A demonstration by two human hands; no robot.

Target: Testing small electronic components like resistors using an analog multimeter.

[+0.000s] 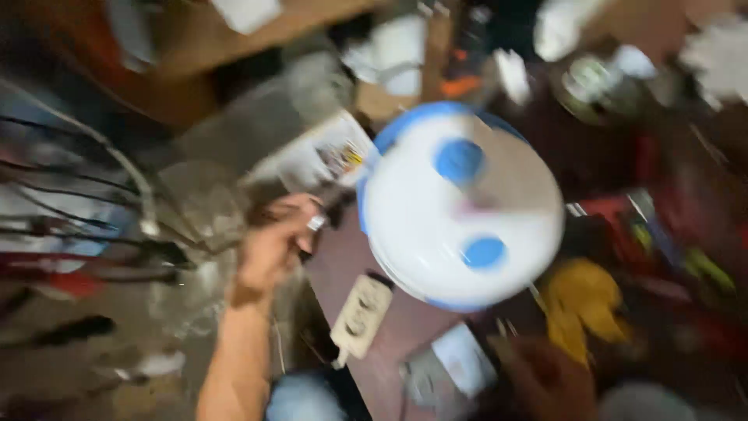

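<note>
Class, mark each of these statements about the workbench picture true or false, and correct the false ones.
1. The round appliance is white with blue parts. True.
2. The left hand rests flat on the white power strip. False: it is raised beside the appliance, apart from the strip.
3. A yellow thing lies right of the appliance. True.
4. The right hand grips the appliance's top. False: it is at the bottom edge, blurred, below the appliance.
</note>
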